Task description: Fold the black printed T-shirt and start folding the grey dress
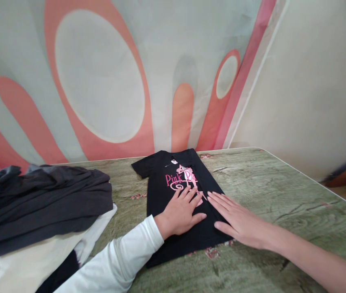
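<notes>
A black T-shirt point(169, 240) with a pink printed figure and pink lettering lies on the table, its right side folded over toward the middle so part of the print is covered. One short sleeve sticks out at the far left. My left hand point(181, 211) rests flat on the shirt's front, fingers spread across the lower print. On the folded strip lies my right hand point(236, 219), palm down with fingers stretched out and the thumb apart. Neither hand grips the cloth.
A heap of clothes point(44, 203), dark grey on top with cream and white pieces below, lies at the left. The wood-patterned table point(282, 203) has a rounded far right corner. Behind it stands a wall covering point(160, 73) with pink and orange shapes.
</notes>
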A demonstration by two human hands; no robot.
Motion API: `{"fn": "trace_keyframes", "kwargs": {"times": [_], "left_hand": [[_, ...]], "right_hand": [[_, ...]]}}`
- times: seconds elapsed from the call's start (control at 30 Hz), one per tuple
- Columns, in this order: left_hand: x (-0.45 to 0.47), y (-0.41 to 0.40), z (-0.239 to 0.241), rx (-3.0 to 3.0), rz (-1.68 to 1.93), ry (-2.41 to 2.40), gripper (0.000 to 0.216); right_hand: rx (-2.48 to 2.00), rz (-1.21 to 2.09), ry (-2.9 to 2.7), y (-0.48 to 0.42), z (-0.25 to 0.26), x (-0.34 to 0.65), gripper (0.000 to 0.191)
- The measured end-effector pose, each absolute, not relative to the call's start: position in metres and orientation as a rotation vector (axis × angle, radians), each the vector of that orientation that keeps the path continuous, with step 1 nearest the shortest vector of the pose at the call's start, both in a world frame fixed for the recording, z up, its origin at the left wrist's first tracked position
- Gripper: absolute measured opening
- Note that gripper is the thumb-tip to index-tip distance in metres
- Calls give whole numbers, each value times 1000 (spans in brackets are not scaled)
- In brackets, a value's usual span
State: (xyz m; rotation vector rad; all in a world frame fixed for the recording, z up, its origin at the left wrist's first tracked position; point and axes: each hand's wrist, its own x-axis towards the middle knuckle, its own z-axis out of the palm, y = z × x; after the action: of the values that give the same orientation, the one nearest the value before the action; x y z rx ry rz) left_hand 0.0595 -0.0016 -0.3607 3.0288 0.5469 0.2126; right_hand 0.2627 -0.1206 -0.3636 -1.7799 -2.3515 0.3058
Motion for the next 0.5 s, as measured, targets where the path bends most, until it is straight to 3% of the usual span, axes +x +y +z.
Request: {"fn": "trace_keyframes", "kwargs": {"times": [0.33, 0.5], "left_hand": [[58, -4, -358, 3007, 268, 545, 61], [55, -6, -351, 3008, 220, 325, 58]], "right_hand": [[-1768, 313, -2405, -147, -361, 262, 64], [-1770, 336, -2422, -149, -358, 261, 66]]}}
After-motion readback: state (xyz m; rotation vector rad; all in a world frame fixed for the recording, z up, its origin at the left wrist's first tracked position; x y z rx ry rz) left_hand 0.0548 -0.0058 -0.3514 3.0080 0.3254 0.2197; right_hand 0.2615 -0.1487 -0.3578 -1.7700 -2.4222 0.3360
